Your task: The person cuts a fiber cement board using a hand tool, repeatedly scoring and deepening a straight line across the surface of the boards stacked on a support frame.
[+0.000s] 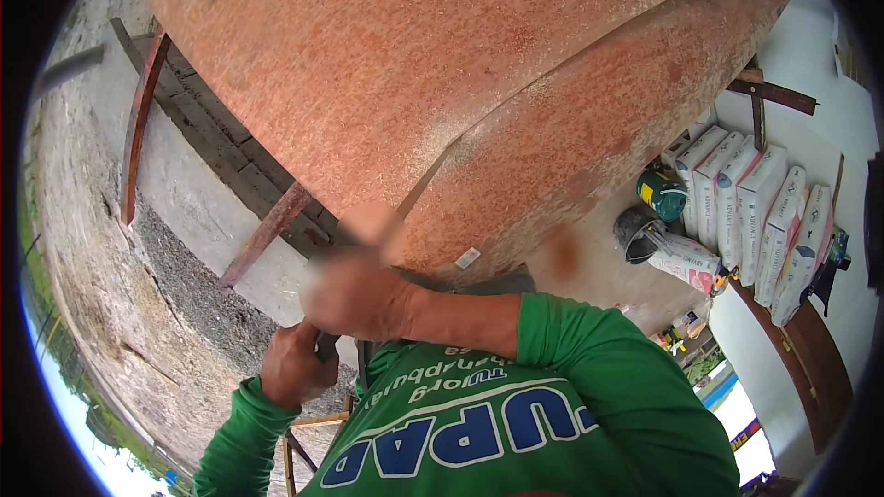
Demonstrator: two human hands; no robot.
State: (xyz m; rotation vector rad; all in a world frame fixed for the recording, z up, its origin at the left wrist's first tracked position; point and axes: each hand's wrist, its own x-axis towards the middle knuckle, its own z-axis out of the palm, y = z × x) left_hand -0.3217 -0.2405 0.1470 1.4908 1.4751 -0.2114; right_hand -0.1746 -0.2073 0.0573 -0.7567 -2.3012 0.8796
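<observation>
Reddish board (pixel 368 64) fills the upper middle of the frame, probably propped on those slanted wooden legs (pixel 267 234) to keep it raised. Left hand (pixel 295 366), lower left of centre, has fingers curled round some dark piece (pixel 325 346); right hand (pixel 368 299) is too blurry to tell. Board's mottled, dusted with pale shavings (pixel 444 140).

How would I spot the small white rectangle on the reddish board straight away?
Start at the big reddish board filling the top. Near its lower edge, just above the person's right forearm, is the small white rectangle. Its straight-edged shape sets it apart from the loose sawdust.
</observation>
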